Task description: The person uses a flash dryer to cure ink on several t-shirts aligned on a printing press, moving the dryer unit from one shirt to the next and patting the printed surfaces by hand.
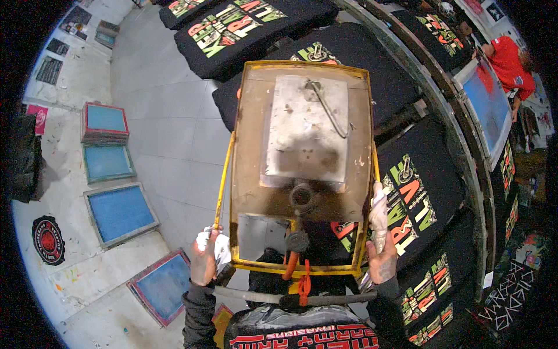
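In front of me stands a flat rectangular heater panel, which looks like a flash dryer point(247, 131), with a yellow metal frame and a pale metal plate point(305, 122) on top. My left hand point(203, 262) is closed around its left yellow side bar point(222, 180), with a white cloth point(223, 250) in the grip. On the other side, my right hand point(383, 262) is wrapped round the right side bar, where a pale cloth point(379, 215) covers the metal. Black printed T-shirts point(415, 198) lie under and beside the panel.
Several black printed shirts point(232, 35) lie in rows on boards, ahead and right. A long rail point(465, 134) runs along the right; beyond it, a person in red point(508, 67) is beside a blue screen frame point(488, 107). More screen frames point(122, 214) lean along the left wall.
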`<state>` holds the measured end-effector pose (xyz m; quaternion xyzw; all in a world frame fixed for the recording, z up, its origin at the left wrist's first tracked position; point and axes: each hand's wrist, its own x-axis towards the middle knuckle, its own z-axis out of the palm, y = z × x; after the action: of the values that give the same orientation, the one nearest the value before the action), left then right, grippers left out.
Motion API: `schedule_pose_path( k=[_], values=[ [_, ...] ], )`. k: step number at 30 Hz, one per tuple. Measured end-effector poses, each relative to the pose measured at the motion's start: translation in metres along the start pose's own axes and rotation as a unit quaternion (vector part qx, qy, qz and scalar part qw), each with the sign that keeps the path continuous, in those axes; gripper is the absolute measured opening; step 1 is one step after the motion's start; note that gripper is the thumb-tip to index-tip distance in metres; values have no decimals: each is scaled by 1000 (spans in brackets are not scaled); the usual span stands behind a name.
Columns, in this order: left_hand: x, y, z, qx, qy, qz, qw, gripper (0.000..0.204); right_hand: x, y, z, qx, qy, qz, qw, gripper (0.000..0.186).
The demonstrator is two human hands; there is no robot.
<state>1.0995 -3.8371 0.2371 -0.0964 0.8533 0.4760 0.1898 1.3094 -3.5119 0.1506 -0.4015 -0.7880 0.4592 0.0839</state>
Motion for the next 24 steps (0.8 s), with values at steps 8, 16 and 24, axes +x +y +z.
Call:
schedule_pose_path(
  k=[8,16,24],
  values=[
    [3,-6,-7,111,48,47,992,37,-5,-17,3,25,-4,17,1000,26],
    [9,-22,-12,57,57,32,996,36,-4,-34,1,107,-35,80,990,25],
    [15,-19,-10,51,42,17,998,32,-3,-3,14,49,11,-22,999,24]
  ],
)
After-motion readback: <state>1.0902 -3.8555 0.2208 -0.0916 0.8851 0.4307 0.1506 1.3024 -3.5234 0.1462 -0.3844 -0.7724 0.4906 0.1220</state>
